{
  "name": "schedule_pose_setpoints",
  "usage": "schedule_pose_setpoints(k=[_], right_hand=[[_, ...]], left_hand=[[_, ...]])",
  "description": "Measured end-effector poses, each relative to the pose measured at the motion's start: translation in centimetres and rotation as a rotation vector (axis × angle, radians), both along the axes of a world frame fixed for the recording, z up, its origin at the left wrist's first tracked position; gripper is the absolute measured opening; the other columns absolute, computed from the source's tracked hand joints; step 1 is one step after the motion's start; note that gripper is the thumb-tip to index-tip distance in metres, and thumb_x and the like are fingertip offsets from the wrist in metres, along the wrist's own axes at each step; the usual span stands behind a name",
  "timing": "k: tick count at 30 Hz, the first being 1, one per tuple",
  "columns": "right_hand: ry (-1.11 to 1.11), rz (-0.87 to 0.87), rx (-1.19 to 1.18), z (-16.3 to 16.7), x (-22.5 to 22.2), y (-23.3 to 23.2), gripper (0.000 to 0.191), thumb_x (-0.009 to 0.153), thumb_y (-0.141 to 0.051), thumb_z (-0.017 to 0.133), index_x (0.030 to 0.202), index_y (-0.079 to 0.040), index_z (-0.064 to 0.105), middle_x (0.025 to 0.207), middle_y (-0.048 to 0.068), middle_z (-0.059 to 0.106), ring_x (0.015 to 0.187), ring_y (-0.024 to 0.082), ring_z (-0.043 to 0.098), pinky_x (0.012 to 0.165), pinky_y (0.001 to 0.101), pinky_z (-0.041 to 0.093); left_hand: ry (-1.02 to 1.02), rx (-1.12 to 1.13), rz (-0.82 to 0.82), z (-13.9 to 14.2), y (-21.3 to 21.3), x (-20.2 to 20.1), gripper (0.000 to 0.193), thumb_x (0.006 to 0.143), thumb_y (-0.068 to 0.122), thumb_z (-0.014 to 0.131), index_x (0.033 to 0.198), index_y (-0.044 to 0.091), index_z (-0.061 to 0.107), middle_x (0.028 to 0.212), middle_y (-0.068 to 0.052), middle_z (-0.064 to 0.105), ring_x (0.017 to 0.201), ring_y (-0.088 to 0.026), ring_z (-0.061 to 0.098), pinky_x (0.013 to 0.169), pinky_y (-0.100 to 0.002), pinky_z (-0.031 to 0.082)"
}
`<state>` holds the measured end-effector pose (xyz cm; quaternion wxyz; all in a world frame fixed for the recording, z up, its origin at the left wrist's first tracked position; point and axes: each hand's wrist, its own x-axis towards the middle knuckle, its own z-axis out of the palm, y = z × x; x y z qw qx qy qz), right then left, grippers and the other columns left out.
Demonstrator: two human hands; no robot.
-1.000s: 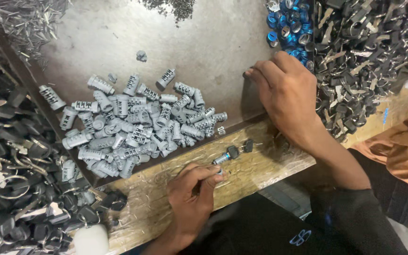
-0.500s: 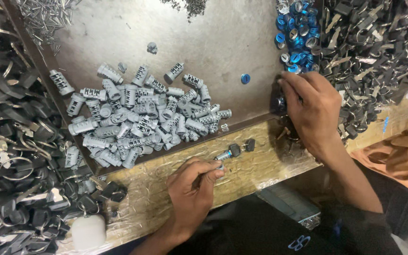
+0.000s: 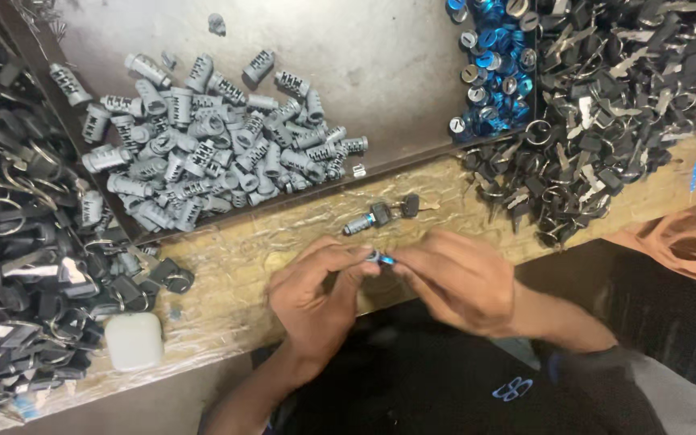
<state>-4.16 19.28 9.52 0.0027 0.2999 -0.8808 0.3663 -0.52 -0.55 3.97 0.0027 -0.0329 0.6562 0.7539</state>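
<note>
1. Pinching a small blue-and-silver cap between both sets of fingertips: left hand & right hand meet over the near edge of the wooden bench, each grasping one end of the part. It's held just above the wood, not resting on it.
2. Just beyond the hands, a grey lock cylinder with a black-headed key lies flat on the bench, apart from both hands.
3. Farther back, a metal tray holds a heap of grey cylinders at its left & a cluster of blue caps at its right edge.
4. Piles of black-headed keys on rings sit far right & along the left side. A white rounded case sits near left, by the bench edge.
5. Risk: the part is tiny & gripped by fingertips only, w/ the hands out over the bench edge. A slip would prob. drop it onto the lap or floor rather than the wood.
6. Risk: a loose piece landing in the key piles would be hard to find, since they crowd both sides.
</note>
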Motion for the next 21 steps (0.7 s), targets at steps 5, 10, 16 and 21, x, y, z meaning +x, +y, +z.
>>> schedule_pose_setpoints(k=[5, 10, 16, 21], right_hand=[[0.046, -0.263, -0.162, -2.7, 5.1, 0.1, 0.016, 0.088, 0.008, 0.076, 0.103, 0.008, 0.069, 0.082, 0.014, 0.068, 0.069, 0.024, 0.070, 0.061, 0.0329, 0.055], [0.068, -0.346, -0.167, -3.4, 6.2, -0.2, 0.015, 0.088, 0.009, 0.075, 0.102, 0.009, 0.070, 0.079, 0.016, 0.069, 0.069, 0.026, 0.071, 0.062, 0.0337, 0.056], [-0.147, 0.026, -0.488, -4.2, 5.7, 1.5, 0.021, 0.088, 0.003, 0.077, 0.108, 0.006, 0.069, 0.082, 0.013, 0.070, 0.072, 0.025, 0.074, 0.067, 0.0347, 0.060], [-0.052, 0.046, -0.350, -7.1, 7.6, 1.8, 0.046, 0.078, -0.009, 0.088, 0.114, 0.009, 0.065, 0.076, 0.011, 0.066, 0.062, 0.022, 0.067, 0.054, 0.0330, 0.050]], left_hand=[[-0.007, -0.075, -0.122, 1.6, 0.9, 0.9, 0.007, 0.087, -0.004, 0.079, 0.091, -0.001, 0.075, 0.083, -0.008, 0.075, 0.072, -0.016, 0.071, 0.065, -0.025, 0.056], [0.007, -0.145, -0.147, 2.0, 1.5, 1.8, 0.009, 0.083, -0.006, 0.080, 0.090, -0.001, 0.076, 0.081, -0.007, 0.075, 0.070, -0.014, 0.070, 0.062, -0.025, 0.053], [-0.412, 0.216, -0.318, 1.2, 0.1, 3.2, 0.007, 0.088, -0.005, 0.078, 0.089, -0.004, 0.071, 0.084, -0.010, 0.077, 0.076, -0.013, 0.073, 0.069, -0.024, 0.058], [-0.594, 0.464, -0.327, -0.5, -0.6, 3.0, 0.018, 0.089, 0.001, 0.073, 0.106, -0.004, 0.067, 0.087, -0.010, 0.077, 0.078, -0.013, 0.073, 0.072, -0.025, 0.060]])
